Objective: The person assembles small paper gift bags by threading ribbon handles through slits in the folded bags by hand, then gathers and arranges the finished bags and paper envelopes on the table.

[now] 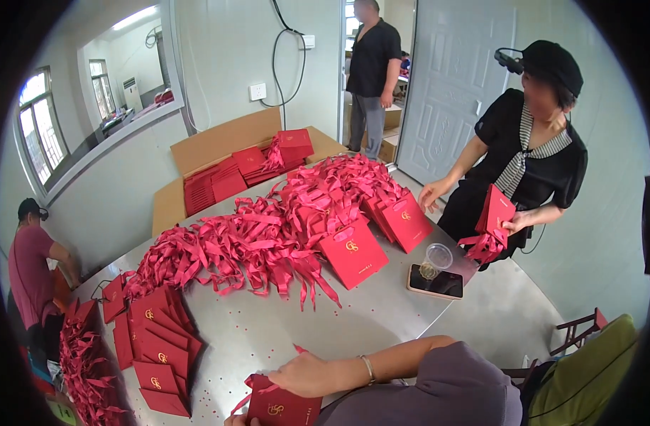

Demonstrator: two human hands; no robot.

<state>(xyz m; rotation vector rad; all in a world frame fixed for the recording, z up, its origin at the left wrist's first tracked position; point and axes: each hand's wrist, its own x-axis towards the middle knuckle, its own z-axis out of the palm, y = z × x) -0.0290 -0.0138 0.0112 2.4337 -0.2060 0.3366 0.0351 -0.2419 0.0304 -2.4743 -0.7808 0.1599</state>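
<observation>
At the lower edge, a red paper bag [279, 408] with gold print lies between my two hands. My right hand [307, 373], with a bracelet on the wrist, closes on the pink-red ribbon at the bag's upper left corner. Only some fingers of my left hand [236, 420] show, bent against the bag's lower left side. Left of them lies a fanned stack of red bags [162, 355]. Beyond my hands, a long heap of ribbon-handled bags [268, 241] spreads across the metal table [367, 326].
An open carton [222, 135] of red bags stands behind the heap. A phone [435, 282] and a clear plastic cup [437, 257] lie at right. A co-worker [534, 163] holds several bags there; another person [34, 263] bends at far left, and one [373, 71] stands by the doorway.
</observation>
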